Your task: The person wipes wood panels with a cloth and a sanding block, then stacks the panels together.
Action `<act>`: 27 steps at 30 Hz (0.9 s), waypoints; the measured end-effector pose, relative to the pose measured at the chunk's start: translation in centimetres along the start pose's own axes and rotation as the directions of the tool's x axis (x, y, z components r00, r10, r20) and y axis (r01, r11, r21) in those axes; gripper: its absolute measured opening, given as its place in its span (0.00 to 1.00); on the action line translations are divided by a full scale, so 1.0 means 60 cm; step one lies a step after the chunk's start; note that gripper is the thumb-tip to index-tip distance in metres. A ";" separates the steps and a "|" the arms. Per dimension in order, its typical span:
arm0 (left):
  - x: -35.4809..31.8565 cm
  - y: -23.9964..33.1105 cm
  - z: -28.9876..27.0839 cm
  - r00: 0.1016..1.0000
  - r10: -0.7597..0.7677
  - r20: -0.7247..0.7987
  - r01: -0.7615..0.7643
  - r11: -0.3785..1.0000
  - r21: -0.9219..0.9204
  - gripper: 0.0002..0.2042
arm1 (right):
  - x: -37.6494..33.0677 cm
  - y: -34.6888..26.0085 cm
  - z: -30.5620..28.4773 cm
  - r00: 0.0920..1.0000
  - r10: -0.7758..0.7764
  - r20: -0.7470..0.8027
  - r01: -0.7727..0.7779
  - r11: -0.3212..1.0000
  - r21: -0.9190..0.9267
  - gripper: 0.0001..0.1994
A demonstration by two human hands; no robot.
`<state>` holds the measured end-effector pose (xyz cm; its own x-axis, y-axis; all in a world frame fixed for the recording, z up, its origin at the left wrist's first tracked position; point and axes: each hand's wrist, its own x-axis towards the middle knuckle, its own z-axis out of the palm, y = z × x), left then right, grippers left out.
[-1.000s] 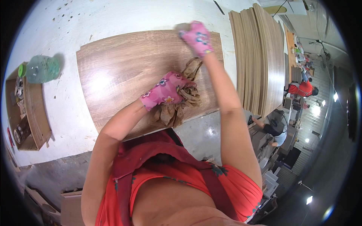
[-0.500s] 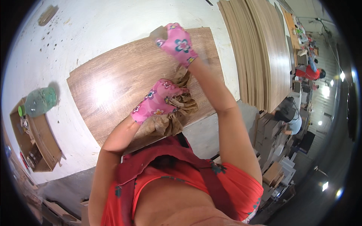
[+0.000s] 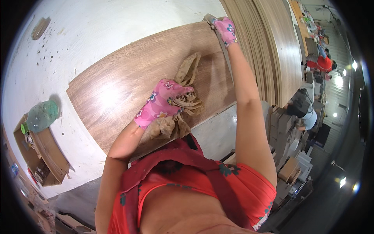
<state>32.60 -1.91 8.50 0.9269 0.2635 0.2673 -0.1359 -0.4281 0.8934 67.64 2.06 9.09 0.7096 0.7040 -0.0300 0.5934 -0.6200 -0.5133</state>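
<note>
Pressing down on a crumpled tan rag (image 3: 183, 105), the left hand (image 3: 161, 102), in a pink flowered glove, has its fingers curled and closed over the cloth, which bunches under the palm and trails out both toward the body and away across a brown wood-grain panel (image 3: 117, 93). That panel lies flat on a white, paint-specked surface (image 3: 97, 35), its near edge just in front of the person's red top. Farther off, the right hand (image 3: 226, 30), gloved the same way, reaches with a straight arm to the panel's far corner, fingers folded over the edge there and gripping it. Just beside that hand, a stack of similar panels (image 3: 272, 50) stands on edge. Off to the left, a green plastic bottle (image 3: 41, 116) lies over an open cardboard box (image 3: 43, 156).
</note>
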 end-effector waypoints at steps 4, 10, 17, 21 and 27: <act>-0.006 0.013 0.006 0.999 -0.032 0.015 0.031 0.997 0.075 0.33 | 0.000 0.082 0.018 0.992 0.129 0.011 -0.128 0.972 0.197 0.21; 0.000 0.001 0.010 0.997 -0.051 0.050 0.046 0.994 0.101 0.32 | -0.126 0.107 -0.030 0.982 0.188 -0.006 -0.187 0.981 0.059 0.20; 0.004 0.022 0.004 0.993 -0.120 0.009 0.118 0.986 0.116 0.32 | -0.321 0.184 -0.106 0.933 0.359 0.039 -0.361 0.922 0.143 0.19; 0.002 0.008 0.011 0.994 -0.111 -0.016 0.111 0.993 0.033 0.33 | -0.432 0.299 -0.118 0.937 0.345 -0.051 -0.337 0.933 0.127 0.15; -0.017 -0.014 0.004 0.751 -0.306 -0.585 0.202 0.950 -0.238 0.28 | -0.562 0.405 -0.146 0.910 0.384 -0.156 -0.380 0.923 0.060 0.12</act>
<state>31.86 -2.00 7.40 0.5333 0.8345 0.1388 -0.0253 -0.1483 0.9886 61.47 -39.78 5.11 0.9331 0.3481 -0.0907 0.2555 -0.8187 -0.5142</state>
